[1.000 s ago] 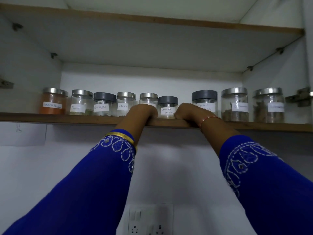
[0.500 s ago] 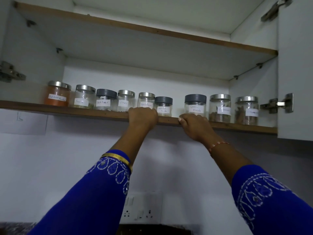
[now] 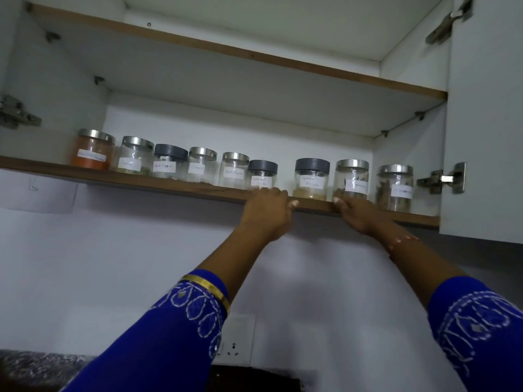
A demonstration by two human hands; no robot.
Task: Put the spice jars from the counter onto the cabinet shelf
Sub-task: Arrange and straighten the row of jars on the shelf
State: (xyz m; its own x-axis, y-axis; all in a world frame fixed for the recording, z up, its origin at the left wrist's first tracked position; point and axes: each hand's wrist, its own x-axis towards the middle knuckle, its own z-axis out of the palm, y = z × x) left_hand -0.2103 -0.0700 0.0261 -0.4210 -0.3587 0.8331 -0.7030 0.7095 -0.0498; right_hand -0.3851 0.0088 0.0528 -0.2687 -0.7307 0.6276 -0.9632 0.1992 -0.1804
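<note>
Now 9 labelled spice jars [image 3: 311,178] line the cabinet shelf [image 3: 169,184] along its front edge. The left hand [image 3: 266,212] and the right hand [image 3: 357,213] rest on that edge, fingers loose, grasping nothing. Shelving looks finished; next, probably lower both arms.

Blue white-embroidered sleeve [image 3: 158,340], orange-filled jar [image 3: 92,152], brown-edged shelf [image 3: 141,181].

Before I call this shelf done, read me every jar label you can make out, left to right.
orange jar: blurred, unreadable
second jar: unreadable
third jar: "Black Pepper"
fourth jar: "Cloves"
fifth jar: "Black Pepper"
sixth jar: roughly "Coriander", second line hidden behind the left hand
seventh jar: "Garam Masala"
eighth jar: blurred
ninth jar: blurred
</note>
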